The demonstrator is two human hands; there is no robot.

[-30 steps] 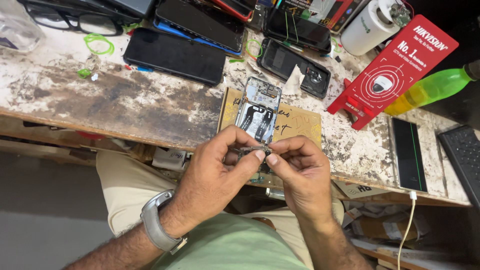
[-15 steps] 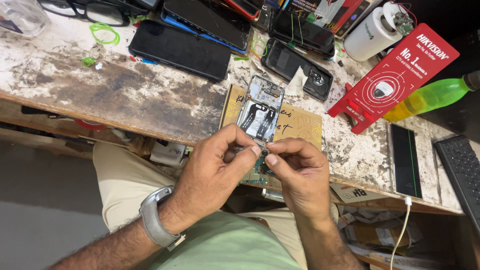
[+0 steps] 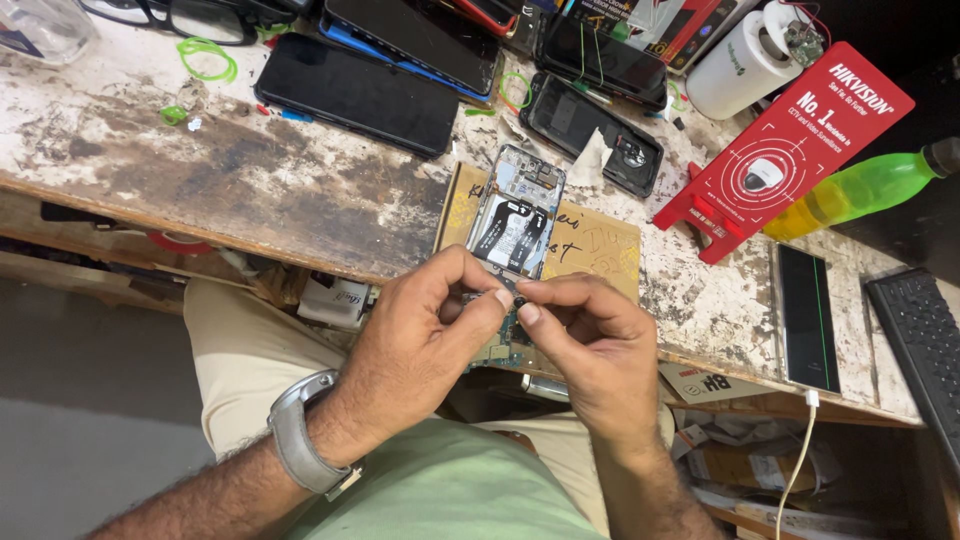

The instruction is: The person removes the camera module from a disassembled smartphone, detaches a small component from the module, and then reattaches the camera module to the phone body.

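Worn, rough painted wood workbench (image 3: 200,190); glossy glass phones (image 3: 355,95); matt brown cardboard (image 3: 590,245).

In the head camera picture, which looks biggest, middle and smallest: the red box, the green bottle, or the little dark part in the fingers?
1. Red box, biggest.
2. Green bottle, middle, though partly cut off.
3. Little dark part pinched between left hand and right hand, smallest.

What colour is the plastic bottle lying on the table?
The plastic bottle is bright yellow-green, seen in the head view.

The old bench (image 3: 250,190) is white with dark, worn patches. The grey floor (image 3: 90,440) lies below it.
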